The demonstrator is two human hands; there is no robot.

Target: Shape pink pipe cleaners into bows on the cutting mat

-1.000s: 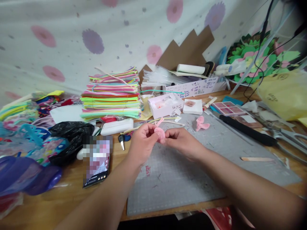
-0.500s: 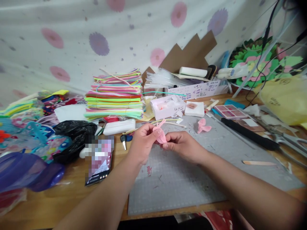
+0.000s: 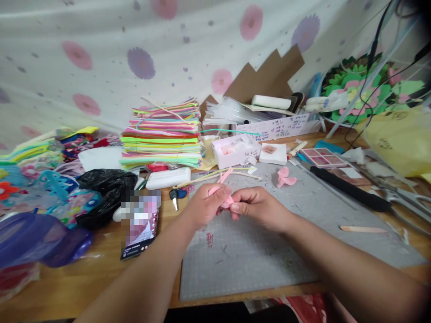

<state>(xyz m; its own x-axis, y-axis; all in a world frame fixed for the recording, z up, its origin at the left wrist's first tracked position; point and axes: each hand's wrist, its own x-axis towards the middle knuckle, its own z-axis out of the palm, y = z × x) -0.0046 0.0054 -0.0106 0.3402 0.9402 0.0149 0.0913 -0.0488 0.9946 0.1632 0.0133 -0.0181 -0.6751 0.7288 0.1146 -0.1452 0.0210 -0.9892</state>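
A pink petal-shaped piece of pipe cleaner (image 3: 227,202) is held between my two hands above the grey cutting mat (image 3: 249,264). My left hand (image 3: 206,204) is closed round it, the thumb lying across the top and covering much of it. Two thin pink ends stick up beyond the left fingers. My right hand (image 3: 254,204) pinches the piece's lower right end between thumb and fingertips. Farther back on the mat, to the right, lies a second folded pink piece (image 3: 285,177), apart from both hands.
A phone (image 3: 141,229) and a key (image 3: 174,198) lie left of my hands. Behind stand bundled coloured pipe cleaners (image 3: 161,134) and a small white box (image 3: 235,150). Large scissors (image 3: 400,197), a black-handled tool (image 3: 350,188) and a wooden stick (image 3: 362,229) lie on the right.
My left hand has turned and its thumb has slid over the pink piece, hiding more of it. Both hands sit slightly lower. The view has shifted a little.
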